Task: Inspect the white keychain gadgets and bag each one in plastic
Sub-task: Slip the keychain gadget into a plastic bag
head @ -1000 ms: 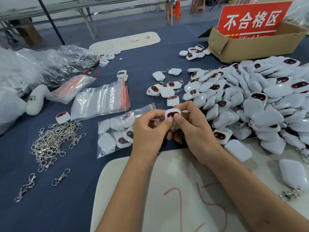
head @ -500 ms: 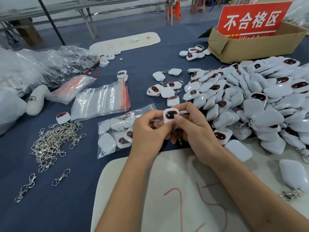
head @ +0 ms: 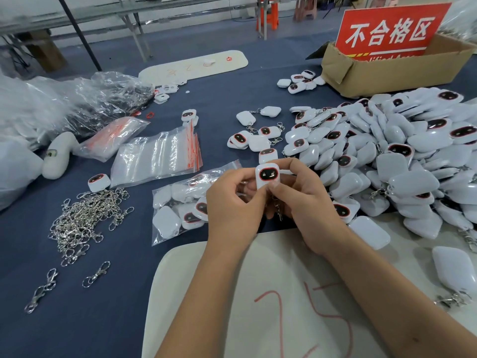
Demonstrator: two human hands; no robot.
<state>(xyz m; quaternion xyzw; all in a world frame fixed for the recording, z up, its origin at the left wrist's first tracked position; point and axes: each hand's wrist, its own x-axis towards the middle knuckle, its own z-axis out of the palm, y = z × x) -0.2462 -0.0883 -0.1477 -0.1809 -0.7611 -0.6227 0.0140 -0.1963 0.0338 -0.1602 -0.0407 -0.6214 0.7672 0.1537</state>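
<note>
Dark blue cloth covers the whole worktable (head: 108, 319), and it's pretty cluttered. Both hands meet over the near middle: the left hand (head: 232, 210) and right hand (head: 307, 202) pinch one white rounded-square keychain gadget (head: 267, 176) between thumbs and fingertips, dark red-rimmed screen facing up, with its metal clasp dangling in the gap between the palms and mostly hidden. Under the forearms sits a cream foam board (head: 206, 319) with red scribbled digits, partly covered by the arms. Just left of the hands lies a clear zip bag (head: 178, 205) already stuffed with several gadgets. Further left is a stack of empty clear zip bags with red seal strips (head: 157, 156), and a tangled heap of silver lobster clasps (head: 85, 220). On the right a huge pile of unbagged white gadgets (head: 387, 156) runs off the edge of the frame. Behind it, a brown cardboard box (head: 402, 71) holds a red sign with white Chinese characters (head: 389, 32); the lower line of print is cut off by the box rim.
</note>
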